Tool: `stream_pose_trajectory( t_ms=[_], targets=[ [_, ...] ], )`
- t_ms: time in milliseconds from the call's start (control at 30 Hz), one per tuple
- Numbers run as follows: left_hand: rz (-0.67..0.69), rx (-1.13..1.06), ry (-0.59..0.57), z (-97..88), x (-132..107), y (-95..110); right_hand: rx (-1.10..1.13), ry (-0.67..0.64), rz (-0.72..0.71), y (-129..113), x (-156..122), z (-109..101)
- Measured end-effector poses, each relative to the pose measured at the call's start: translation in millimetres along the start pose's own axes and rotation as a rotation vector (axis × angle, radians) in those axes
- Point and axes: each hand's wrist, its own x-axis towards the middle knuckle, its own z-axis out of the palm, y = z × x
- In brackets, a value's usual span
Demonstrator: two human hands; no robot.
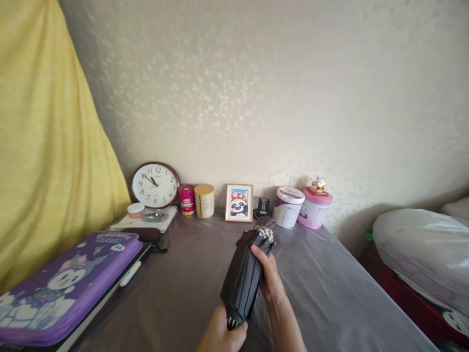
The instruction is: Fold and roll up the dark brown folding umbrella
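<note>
A folded black umbrella [242, 278] is held over the table, slanting from low centre up toward the right. My left hand [222, 330] is closed round its lower end, where the pale rib tips show. Higher up, near the other end, my right hand [269, 274] grips the umbrella from the right side, its thumb lying on the cloth. A checked wrist cord [264, 232] is bunched near the upper end. The fingers of my right hand are mostly hidden behind the umbrella.
Along the wall stand a round clock [156, 185], a pink tin [187, 199], a yellow tin [204, 201], a panda picture frame [239, 203], a white-purple tub [288, 207] and a pink tub [315, 208]. A purple case [69, 288] lies left on the grey table [311, 293].
</note>
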Motion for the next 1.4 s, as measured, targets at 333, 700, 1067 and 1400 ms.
stream_pose_trajectory(
  t_ms=[333, 700, 1067, 1400],
  targets=[
    [0.107, -0.007, -0.028, -3.3, 1.2, 5.6, -0.068, 0.088, -0.007, -2.0, -0.3, 4.1],
    [0.115, 0.085, -0.055, -0.6, -8.1, 15.1, -0.116, 0.059, 0.030, -1.5, -0.8, 4.8],
    [0.192, 0.547, 0.068, -2.8, 3.1, -5.4, -0.161, 0.100, -0.057, -4.0, 4.9, -2.7],
    [0.167, 0.623, 0.048, 0.9, 3.4, -9.9, -0.085, 0.165, -0.010, -7.9, 3.5, 1.7]
  ],
)
